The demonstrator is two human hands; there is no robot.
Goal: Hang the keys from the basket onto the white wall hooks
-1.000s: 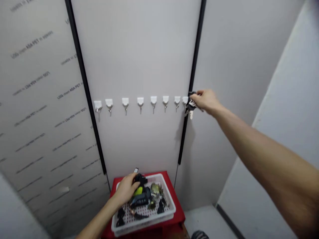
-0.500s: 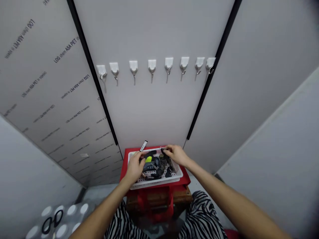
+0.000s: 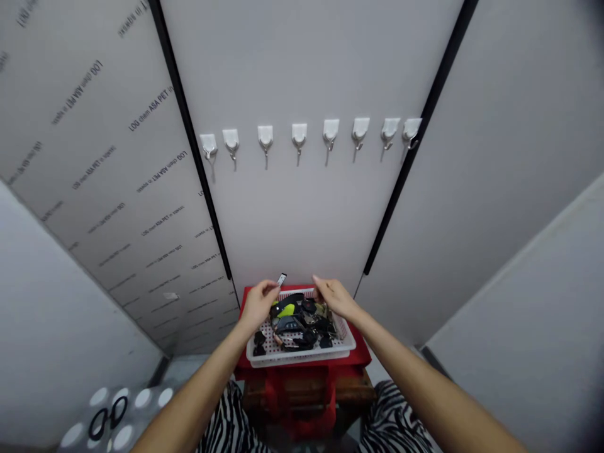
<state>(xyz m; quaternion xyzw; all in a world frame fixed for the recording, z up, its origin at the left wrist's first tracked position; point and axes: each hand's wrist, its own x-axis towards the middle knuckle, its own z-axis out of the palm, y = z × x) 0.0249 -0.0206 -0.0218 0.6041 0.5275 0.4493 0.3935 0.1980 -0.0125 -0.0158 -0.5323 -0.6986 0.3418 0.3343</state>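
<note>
A white perforated basket (image 3: 302,360) holds a jumble of sunglasses (image 3: 292,324), mostly dark, and one item with a bright yellow-green patch (image 3: 285,310). My left hand (image 3: 257,306) is over the basket's back left corner. Its thumb and fingers are pinched together at the lower end of a small white strip with a dark tip (image 3: 282,279); whether they grip it I cannot tell. At the back right rim is my right hand (image 3: 336,298), its fingers stretched up and left with a gap beside the thumb. No held item shows there.
Under the basket lies a red bag (image 3: 362,355) with hanging handles, on a wooden stool (image 3: 363,391). White hooks (image 3: 299,133) line the wall ahead. Lower left, black-handled scissors (image 3: 107,418) rest on white-capped bottles (image 3: 144,398). Panels rise on both sides.
My left hand has drawn back left from over the sunglasses to the basket's corner. My right hand has let go of a dark item and its fingers have lifted. The camera view has shifted slightly.
</note>
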